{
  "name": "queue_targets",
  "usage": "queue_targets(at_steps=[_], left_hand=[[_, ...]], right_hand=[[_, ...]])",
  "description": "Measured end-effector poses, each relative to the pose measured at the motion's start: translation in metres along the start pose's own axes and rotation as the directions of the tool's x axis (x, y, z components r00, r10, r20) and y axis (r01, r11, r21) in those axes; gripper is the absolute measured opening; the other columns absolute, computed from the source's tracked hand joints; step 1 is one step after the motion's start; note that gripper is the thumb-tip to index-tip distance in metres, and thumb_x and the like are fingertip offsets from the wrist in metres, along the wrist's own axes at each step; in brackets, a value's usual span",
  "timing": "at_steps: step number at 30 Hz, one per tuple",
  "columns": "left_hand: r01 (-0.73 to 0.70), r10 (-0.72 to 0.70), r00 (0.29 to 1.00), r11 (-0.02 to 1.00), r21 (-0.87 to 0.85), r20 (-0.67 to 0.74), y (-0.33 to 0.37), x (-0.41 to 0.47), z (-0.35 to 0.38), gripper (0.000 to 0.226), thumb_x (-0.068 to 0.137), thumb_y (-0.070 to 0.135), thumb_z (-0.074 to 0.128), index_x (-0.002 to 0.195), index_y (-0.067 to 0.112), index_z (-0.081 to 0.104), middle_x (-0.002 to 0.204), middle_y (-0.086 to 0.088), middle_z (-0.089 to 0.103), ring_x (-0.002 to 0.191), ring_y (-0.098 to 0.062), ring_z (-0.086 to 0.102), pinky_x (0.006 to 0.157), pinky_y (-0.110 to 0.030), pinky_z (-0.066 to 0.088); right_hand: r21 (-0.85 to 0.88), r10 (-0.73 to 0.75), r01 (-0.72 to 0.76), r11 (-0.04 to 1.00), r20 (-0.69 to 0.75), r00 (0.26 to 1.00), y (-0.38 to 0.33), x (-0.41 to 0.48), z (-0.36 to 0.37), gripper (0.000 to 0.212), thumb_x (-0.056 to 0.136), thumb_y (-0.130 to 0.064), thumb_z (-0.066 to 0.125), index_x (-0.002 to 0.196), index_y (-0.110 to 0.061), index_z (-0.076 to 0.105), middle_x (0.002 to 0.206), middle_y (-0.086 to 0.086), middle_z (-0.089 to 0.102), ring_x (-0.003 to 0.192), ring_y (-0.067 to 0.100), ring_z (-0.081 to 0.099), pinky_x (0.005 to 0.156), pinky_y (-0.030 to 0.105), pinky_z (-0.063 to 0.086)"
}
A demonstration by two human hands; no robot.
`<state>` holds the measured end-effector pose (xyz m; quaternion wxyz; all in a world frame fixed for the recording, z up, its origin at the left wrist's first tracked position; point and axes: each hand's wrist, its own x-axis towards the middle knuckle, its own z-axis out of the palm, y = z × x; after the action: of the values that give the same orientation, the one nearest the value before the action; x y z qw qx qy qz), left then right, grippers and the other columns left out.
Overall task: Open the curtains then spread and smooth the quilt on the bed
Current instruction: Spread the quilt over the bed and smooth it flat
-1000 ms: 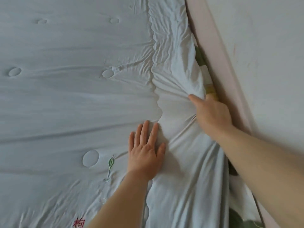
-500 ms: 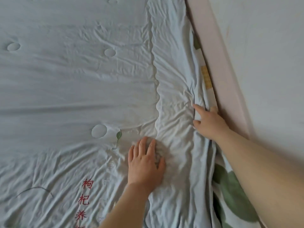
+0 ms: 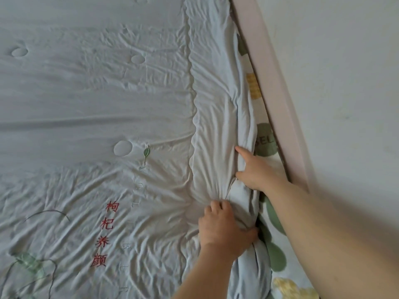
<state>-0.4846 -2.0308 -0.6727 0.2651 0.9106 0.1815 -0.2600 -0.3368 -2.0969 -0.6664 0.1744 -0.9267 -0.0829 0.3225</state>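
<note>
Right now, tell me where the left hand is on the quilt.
In the head view, the left hand grips the quilt's bunched right border, lower centre-right, just below the right hand, right of the red characters.

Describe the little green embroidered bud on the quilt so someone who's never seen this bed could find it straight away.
Start on the pale quilt and find the column of red characters. Look above them to a stitched circle; the green bud sits just right of it, the only small green motif with a thin stem hanging below.

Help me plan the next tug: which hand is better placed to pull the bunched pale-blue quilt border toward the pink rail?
Probably the right hand: it grips the bunched pale-blue quilt border beside the pink rail.
</note>
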Motion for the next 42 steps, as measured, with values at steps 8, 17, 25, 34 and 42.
queue_targets(at_steps=[8, 17, 25, 34, 42], left_hand=[[-0.012, 0.003, 0.993, 0.997, -0.071, -0.12, 0.023, -0.014, 0.011, 0.027, 0.087, 0.035, 0.053, 0.102, 0.018, 0.038, 0.11, -0.002, 0.052, 0.1, -0.026, 0.055, 0.076, -0.035, 0.042], [0.142, -0.176, 0.974, 0.965, -0.22, -0.145, 0.012, -0.018, 0.017, 0.01, 0.09, 0.027, 0.05, 0.095, 0.019, 0.047, 0.101, -0.002, 0.06, 0.092, -0.026, 0.059, 0.07, -0.03, 0.04], [0.052, -0.059, 0.998, 0.748, -0.662, 0.012, 0.002, -0.018, 0.014, 0.017, 0.079, 0.011, 0.057, 0.095, 0.019, 0.059, 0.081, -0.004, 0.066, 0.061, -0.021, 0.058, 0.048, -0.03, 0.053], [-0.078, 0.069, 0.997, 0.717, -0.693, -0.041, 0.045, -0.03, 0.017, 0.004, 0.075, 0.011, 0.054, 0.075, 0.007, 0.053, 0.065, -0.003, 0.049, 0.057, -0.016, 0.043, 0.053, -0.029, 0.038], [0.041, -0.095, 0.99, 0.908, -0.416, -0.108, 0.013, -0.06, 0.041, 0.029, 0.075, 0.036, 0.063, 0.09, 0.024, 0.042, 0.086, 0.008, 0.05, 0.076, -0.018, 0.05, 0.064, -0.028, 0.038]], right_hand=[[0.079, -0.106, 0.109, 0.991, -0.046, 0.993, 0.018, -0.004, -0.003, 0.072, 0.092, -0.013, 0.051, 0.151, -0.036, 0.016, 0.152, 0.005, 0.034, 0.131, 0.025, 0.043, 0.098, 0.028, 0.039], [0.155, -0.122, 0.124, 0.98, -0.025, 0.992, 0.031, -0.005, -0.01, 0.069, 0.092, -0.016, 0.057, 0.149, -0.035, 0.023, 0.152, 0.002, 0.033, 0.134, 0.023, 0.039, 0.101, 0.028, 0.036], [0.091, -0.108, 0.114, 0.989, -0.065, 0.992, 0.026, -0.009, -0.008, 0.066, 0.095, -0.01, 0.044, 0.151, -0.034, 0.018, 0.152, 0.003, 0.032, 0.13, 0.026, 0.043, 0.093, 0.028, 0.041], [-0.177, -0.089, 0.053, 0.983, -0.206, 0.975, 0.032, -0.031, -0.046, 0.06, 0.093, -0.005, 0.041, 0.15, -0.019, 0.025, 0.147, 0.012, 0.04, 0.133, 0.031, 0.04, 0.108, 0.038, 0.036], [-0.213, -0.007, -0.011, 0.977, -0.087, 0.996, 0.023, -0.033, -0.021, 0.074, 0.091, -0.002, 0.043, 0.152, -0.032, 0.012, 0.143, 0.011, 0.044, 0.121, 0.031, 0.05, 0.098, 0.034, 0.044]])
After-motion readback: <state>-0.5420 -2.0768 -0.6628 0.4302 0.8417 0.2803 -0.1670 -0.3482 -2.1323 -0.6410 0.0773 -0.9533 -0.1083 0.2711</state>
